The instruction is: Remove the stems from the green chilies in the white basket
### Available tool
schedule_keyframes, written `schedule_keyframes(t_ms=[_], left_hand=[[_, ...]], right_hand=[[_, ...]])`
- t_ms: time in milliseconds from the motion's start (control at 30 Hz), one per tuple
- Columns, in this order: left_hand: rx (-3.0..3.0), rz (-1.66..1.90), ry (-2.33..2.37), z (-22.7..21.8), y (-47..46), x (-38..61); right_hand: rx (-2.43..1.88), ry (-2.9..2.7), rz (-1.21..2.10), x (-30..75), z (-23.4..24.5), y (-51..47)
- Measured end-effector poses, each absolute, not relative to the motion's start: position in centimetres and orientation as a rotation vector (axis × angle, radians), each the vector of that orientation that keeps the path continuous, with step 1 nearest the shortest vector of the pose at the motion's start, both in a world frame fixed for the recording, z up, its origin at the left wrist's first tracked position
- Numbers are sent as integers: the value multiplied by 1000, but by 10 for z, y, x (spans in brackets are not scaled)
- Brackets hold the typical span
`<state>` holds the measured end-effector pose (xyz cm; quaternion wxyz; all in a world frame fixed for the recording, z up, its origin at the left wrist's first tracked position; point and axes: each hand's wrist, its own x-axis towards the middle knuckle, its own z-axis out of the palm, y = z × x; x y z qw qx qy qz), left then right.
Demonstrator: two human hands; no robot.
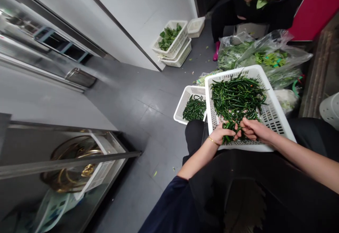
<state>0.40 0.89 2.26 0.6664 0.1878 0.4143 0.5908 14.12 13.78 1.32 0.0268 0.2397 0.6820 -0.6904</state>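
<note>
Many green peppers (237,97) lie heaped in a white basket (275,100) on the person's lap, those nearest partly hidden by the person's hands. The left hand (221,134) curls round a small bunch of them; the right hand (251,129) has its fingers bent in just beside it, and whether they pinch a pepper I cannot tell. A smaller basket (181,102) of peppers sits by the left knee (194,134), its right side covered. Beyond, crinkled clear bags (291,54) obscure the greens (270,59) inside, and a co-worker (253,12) holding leaves (262,0) is cut off at the top
</note>
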Motion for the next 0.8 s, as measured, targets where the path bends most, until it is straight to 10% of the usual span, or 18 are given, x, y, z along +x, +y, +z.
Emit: schedule_keyframes(t_ms=[267,800], left_hand=[[853,1245,1629,16,13,17],[862,1188,2495,43,11,-203]], right_hand=[[761,3051,-942,132,7,132],[451,2757,-123,53,-33,205]])
